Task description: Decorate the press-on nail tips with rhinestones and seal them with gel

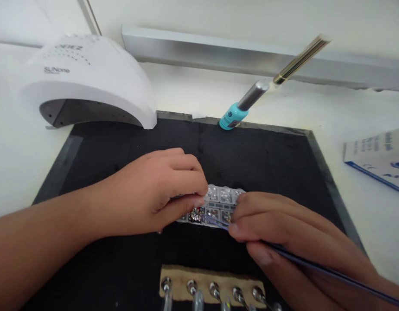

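A clear compartment case of rhinestones (225, 195) lies on the black mat, several small cells of silver and mixed-colour stones showing. My left hand (168, 190) covers its left end, thumb and forefinger pinched together on the case. Between the fingers and thumb of my right hand (277, 229) is a slim dark-blue pen-like tool (335, 276). The tool's thin tip points left into the front row of cells, by the mixed-colour stones. Whether the tip touches a stone, I cannot tell. My right fingers hide the case's right end.
Nearer me, a tan strip (180, 290) bears several metal holders with clear nail tips, cut off below. A white nail lamp (98, 65) stands back left on the black mat (173, 138). A turquoise bottle (233, 116) and a gold-capped bottle (299, 60) stand behind; a white box (381, 155) lies right.
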A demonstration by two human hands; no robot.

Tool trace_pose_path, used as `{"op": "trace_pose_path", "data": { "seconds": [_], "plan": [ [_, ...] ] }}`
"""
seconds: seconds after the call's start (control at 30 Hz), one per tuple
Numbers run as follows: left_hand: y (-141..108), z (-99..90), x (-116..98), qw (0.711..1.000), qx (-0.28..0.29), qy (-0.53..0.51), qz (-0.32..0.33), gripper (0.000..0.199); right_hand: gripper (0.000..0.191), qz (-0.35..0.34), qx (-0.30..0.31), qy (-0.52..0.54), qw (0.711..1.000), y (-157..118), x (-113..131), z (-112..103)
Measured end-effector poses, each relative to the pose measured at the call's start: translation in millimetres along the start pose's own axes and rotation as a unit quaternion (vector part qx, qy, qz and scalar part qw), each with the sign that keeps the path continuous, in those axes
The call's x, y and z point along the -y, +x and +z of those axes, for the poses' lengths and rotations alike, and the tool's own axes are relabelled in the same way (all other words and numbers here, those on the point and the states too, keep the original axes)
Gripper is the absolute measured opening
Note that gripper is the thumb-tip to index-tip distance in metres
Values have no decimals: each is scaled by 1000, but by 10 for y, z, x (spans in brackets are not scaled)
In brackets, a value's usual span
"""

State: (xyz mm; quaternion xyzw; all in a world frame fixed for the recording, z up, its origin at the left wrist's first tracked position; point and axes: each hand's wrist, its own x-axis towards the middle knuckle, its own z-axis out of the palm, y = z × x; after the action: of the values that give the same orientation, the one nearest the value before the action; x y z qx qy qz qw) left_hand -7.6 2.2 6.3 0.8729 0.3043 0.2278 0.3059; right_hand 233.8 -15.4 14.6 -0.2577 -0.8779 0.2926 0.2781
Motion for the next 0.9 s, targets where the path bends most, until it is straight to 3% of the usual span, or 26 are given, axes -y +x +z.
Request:
{"op": "trace_pose_path", "data": {
  "seconds": [0.17,0.3,0.43,0.57,0.7,0.9],
  "plan": [
    [1,-6,-4,1000,-9,-3,8,16,27,8,0,4,1000,-11,31,-78],
    [1,-49,-35,1000,0,-4,4,16,28,-13,-24,98,995,-1,-27,-24],
    [-8,-96,-62,999,-5,0,41,13,20,-9,-80,212,974,-22,-66,71],
    [0,-114,-108,997,5,16,76,8,13,53,-119,313,941,-24,-49,113],
    [24,-63,-122,990,-2,105,91,11,24,132,-153,377,904,13,-92,136],
    [5,67,-59,982,-5,177,68,11,27,140,-152,394,896,44,-187,193]
  ]
}}
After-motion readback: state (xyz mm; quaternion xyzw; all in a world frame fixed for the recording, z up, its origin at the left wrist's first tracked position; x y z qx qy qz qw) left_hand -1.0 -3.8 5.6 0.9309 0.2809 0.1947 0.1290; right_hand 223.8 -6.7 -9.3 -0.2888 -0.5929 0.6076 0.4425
